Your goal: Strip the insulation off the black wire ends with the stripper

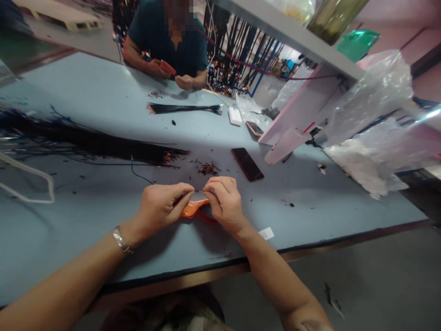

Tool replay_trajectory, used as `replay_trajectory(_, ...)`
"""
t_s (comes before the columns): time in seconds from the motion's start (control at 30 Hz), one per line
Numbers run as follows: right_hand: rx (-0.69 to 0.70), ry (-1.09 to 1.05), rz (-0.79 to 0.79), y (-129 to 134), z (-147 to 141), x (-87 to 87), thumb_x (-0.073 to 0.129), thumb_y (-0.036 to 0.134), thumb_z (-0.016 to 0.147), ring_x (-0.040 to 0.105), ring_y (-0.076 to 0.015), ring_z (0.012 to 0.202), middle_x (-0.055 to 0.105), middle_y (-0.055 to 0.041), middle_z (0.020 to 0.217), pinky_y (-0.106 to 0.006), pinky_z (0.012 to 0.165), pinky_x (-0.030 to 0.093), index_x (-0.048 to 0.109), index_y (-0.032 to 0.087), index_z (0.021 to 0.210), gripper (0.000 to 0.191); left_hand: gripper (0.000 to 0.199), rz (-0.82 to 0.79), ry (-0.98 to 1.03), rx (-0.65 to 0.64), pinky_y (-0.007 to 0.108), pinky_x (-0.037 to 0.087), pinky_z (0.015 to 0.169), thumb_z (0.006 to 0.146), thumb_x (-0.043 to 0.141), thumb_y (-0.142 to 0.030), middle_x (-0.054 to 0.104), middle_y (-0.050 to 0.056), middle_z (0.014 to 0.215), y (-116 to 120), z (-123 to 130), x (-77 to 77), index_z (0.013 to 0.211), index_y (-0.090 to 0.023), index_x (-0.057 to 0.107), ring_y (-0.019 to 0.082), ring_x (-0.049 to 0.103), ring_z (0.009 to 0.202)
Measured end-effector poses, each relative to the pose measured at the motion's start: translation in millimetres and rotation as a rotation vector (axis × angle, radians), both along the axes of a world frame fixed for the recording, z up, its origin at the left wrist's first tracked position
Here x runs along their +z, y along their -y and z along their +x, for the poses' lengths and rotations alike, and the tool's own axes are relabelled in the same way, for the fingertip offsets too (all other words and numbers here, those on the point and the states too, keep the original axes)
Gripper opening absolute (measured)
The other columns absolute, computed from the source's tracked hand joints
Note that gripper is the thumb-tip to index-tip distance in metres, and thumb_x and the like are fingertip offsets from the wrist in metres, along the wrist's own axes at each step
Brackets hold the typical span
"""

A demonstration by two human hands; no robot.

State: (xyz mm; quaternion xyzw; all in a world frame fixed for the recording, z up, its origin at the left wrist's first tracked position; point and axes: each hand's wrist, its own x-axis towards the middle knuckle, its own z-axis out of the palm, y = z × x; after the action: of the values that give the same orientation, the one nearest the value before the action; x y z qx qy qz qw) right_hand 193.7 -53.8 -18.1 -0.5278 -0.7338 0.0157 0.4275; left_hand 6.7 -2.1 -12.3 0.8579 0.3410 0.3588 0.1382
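Left hand (168, 202) and right hand (223, 200) pinch one thin wire (199, 191) in a tight fingertip grip over the bench (310, 220), near an orange tool (190, 210); the white card's (266, 233) marks are unreadably small.

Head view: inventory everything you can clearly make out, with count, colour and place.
Table: one, greyish, foreground
Wire bundles: two, black, left and top centre
Scraps: many, dark and coppery, beyond hands
Phones: two, dark, right of centre
Box: one, white, near phones
Tool: one, orange, between hands
Card: one, white, near edge
Tube: one, whitish, by shelf
Shelf: one, grey, right
Plastic bags: several, clear, right
Hanging wires: many, mostly black, background
Frame: one, white, left edge
Co-worker: one, teal shirt, opposite
Handheld item: one, red, co-worker's hand
Single wire: one, dark, between fingertips
Bracelet: one, silvery, left wrist
Left hand: one, bare, pinching wire
Right hand: one, bare, pinching wire
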Motion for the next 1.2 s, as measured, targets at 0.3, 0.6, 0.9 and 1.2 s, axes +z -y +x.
replay_trajectory(0.3, -0.169, -0.218, -0.085, -12, 27, -4.8, 0.049, 0.026, 0.094, 0.060, -0.0196, 0.092, 0.064, -0.0055, 0.091, -0.035, 0.087, 0.045, 0.062, 0.021, 0.085, 0.016, 0.024, -0.245, 0.165, 0.227, 0.020, 0.038, 0.051, 0.084, 0.052, -0.037, 0.060, -0.004, 0.054, -11, -9, 12.4, 0.081, -0.020, 0.069, 0.010, 0.050, 0.047)
replay_trajectory(0.6, -0.056, -0.111, -0.233, -3, 23, -2.9, 0.050, 0.023, 0.090, 0.062, -0.0193, 0.085, 0.066, -0.0054, 0.091, -0.036, 0.085, 0.048, 0.065, 0.021, 0.107, 0.023, 0.025, -0.286, 0.168, 0.262, 0.021, 0.035, 0.050, 0.082, 0.052, -0.038, 0.057, -0.003, 0.052, -13, -7, 9.5, 0.079, -0.020, 0.069, 0.011, 0.045, 0.047)
replay_trajectory(0.9, 0.226, 0.432, -0.453, 16, 7, 2.1, 0.076, 0.039, 0.073, 0.050, -0.0306, 0.109, 0.057, -0.0154, 0.120, -0.046, 0.092, 0.042, 0.054, 0.017, 0.128, 0.064, 0.028, -0.341, 0.231, 0.377, 0.021, 0.034, 0.050, 0.080, 0.055, -0.041, 0.058, -0.002, 0.055, -22, -13, 7.5, 0.077, -0.017, 0.070, 0.011, 0.045, 0.051)
replay_trajectory(1.2, 0.094, -0.322, -0.596, 12, 17, 6.9, 0.069, 0.032, 0.069, 0.059, -0.0215, 0.085, 0.063, -0.0057, 0.093, -0.036, 0.081, 0.048, 0.064, 0.019, 0.099, 0.033, 0.026, -0.336, 0.284, 0.446, 0.021, 0.030, 0.048, 0.078, 0.053, -0.037, 0.046, -0.005, 0.049, -22, -12, 14.8, 0.081, -0.017, 0.070, 0.010, 0.036, 0.046)
